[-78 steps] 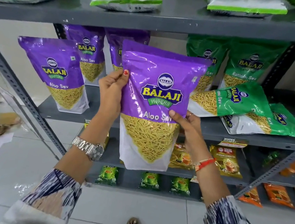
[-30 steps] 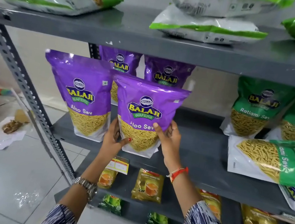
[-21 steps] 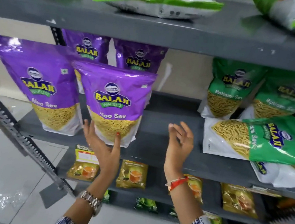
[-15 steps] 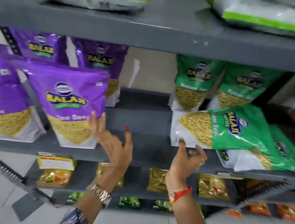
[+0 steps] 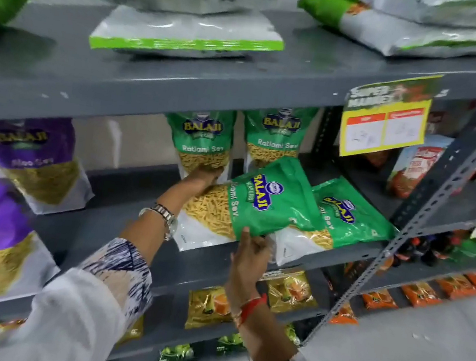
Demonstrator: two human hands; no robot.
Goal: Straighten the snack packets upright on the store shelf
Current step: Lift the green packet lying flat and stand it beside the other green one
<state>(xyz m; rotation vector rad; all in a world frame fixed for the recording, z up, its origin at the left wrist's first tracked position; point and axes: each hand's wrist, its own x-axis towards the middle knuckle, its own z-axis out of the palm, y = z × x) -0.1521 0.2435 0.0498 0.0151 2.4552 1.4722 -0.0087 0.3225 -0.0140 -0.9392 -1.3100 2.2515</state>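
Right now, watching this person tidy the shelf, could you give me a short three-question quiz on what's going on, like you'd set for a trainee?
1. True or false: the green Ratlami Sev packet that both hands touch is standing upright.
2. Which hand grips that packet's lower edge? A) the left hand B) the right hand
3. Fill in: the second fallen green packet lies to the ___ of the held one, partly under it.

Key
1. False: it lies tilted on its side.
2. B; the left hand is at its upper left edge, fingers hidden behind it.
3. Right.
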